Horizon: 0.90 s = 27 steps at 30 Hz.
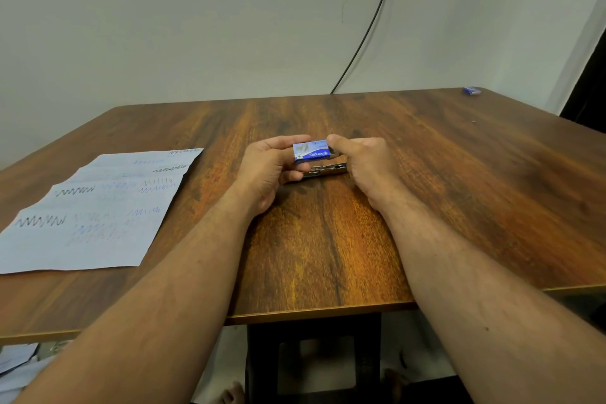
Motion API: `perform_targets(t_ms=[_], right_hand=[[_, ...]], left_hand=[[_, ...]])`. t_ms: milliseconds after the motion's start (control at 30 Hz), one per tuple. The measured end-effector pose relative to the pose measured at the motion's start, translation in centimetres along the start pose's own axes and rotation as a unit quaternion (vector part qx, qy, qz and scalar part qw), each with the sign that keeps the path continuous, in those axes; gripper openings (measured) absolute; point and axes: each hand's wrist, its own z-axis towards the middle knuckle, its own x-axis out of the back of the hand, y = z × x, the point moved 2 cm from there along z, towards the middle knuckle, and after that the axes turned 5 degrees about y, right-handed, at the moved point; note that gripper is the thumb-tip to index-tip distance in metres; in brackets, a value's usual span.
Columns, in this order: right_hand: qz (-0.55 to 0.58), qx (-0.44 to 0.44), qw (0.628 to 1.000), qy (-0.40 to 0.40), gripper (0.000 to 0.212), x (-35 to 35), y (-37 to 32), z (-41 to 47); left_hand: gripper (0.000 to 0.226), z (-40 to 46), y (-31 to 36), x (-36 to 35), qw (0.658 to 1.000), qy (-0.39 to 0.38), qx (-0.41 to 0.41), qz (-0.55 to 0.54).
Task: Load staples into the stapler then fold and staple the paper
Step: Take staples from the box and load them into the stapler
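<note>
A small blue staple box (311, 151) is held between both hands above the middle of the wooden table (459, 174). My left hand (267, 170) grips its left end and my right hand (364, 161) grips its right end, thumb on top. Just below the box a metal stapler (323, 170) lies on the table, partly hidden by my fingers. A sheet of paper (95, 210) with scribbled zigzag lines lies flat at the left.
Another small blue box (471, 90) sits at the table's far right corner. A black cable (370, 26) runs down the wall behind the table. More papers (16, 361) lie below the table's near left edge. A dark stool (314, 361) stands under the table.
</note>
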Motion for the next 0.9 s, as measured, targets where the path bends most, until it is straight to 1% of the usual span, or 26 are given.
perform_targets(t_ms=[133, 200, 300, 433, 467, 567, 733, 900], right_hand=[[-0.043, -0.007, 0.999, 0.011, 0.044, 0.14, 0.0, 0.08], [-0.051, 0.005, 0.999, 0.01, 0.047, 0.01, 0.06, 0.2], [-0.078, 0.03, 0.996, -0.004, 0.038, -0.32, 0.19, 0.36], [-0.073, 0.029, 0.997, -0.012, 0.024, -0.45, 0.13, 0.22], [-0.076, 0.028, 0.997, -0.017, 0.024, -0.44, 0.08, 0.12], [-0.08, 0.028, 0.996, -0.022, 0.027, -0.35, -0.11, -0.19], [-0.084, 0.026, 0.996, -0.028, 0.029, -0.41, -0.03, -0.17], [-0.084, 0.026, 0.995, -0.038, 0.03, -0.4, -0.01, -0.21]], left_hand=[[0.028, 0.26, -0.08, -0.01, 1.0, 0.023, -0.007, 0.007], [0.022, 0.36, -0.1, 0.04, 0.999, 0.04, -0.017, -0.007], [0.012, 0.62, -0.08, 0.26, 0.996, 0.07, -0.027, -0.045], [0.002, 0.64, 0.15, 0.43, 0.994, 0.067, -0.041, -0.073], [0.002, 0.6, 0.21, 0.45, 0.994, 0.057, -0.045, -0.08], [0.014, 0.58, 0.09, 0.41, 0.995, 0.03, -0.057, -0.079], [0.01, 0.85, -0.21, 0.27, 0.995, 0.052, -0.054, -0.064], [0.008, 1.06, -0.34, 0.62, 0.992, 0.08, -0.047, -0.089]])
